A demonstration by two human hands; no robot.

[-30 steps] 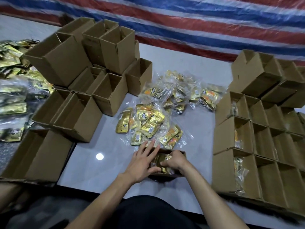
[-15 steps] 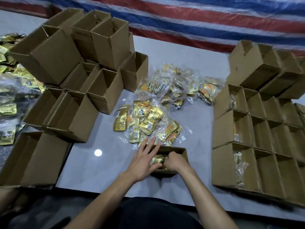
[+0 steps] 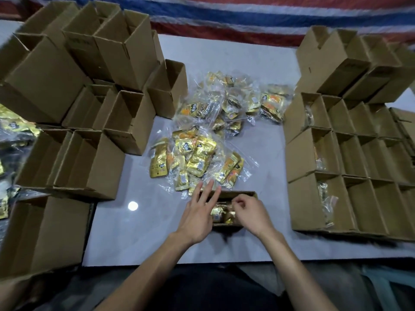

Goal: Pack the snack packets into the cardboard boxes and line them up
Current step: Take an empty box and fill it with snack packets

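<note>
A small open cardboard box (image 3: 238,194) sits on the white table right in front of me, with gold snack packets (image 3: 221,213) inside. My left hand (image 3: 198,215) lies flat against the box's left side, fingers straight and spread. My right hand (image 3: 251,215) hovers over the box's right part with curled fingers; whether it pinches a packet is hidden. A heap of gold snack packets in clear bags (image 3: 202,153) lies just beyond the box. More bagged packets (image 3: 238,104) lie farther back.
Open empty boxes (image 3: 94,167) crowd the table's left side, some stacked. Rows of boxes (image 3: 314,158) stand on the right, a few holding packets. More gold packets (image 3: 11,131) lie at the far left. A striped tarp (image 3: 224,16) hangs behind.
My right hand has lifted a little out of the box, its fingers now curled above the packets. The left hand stays on the box's left side. The camera has tilted down.
</note>
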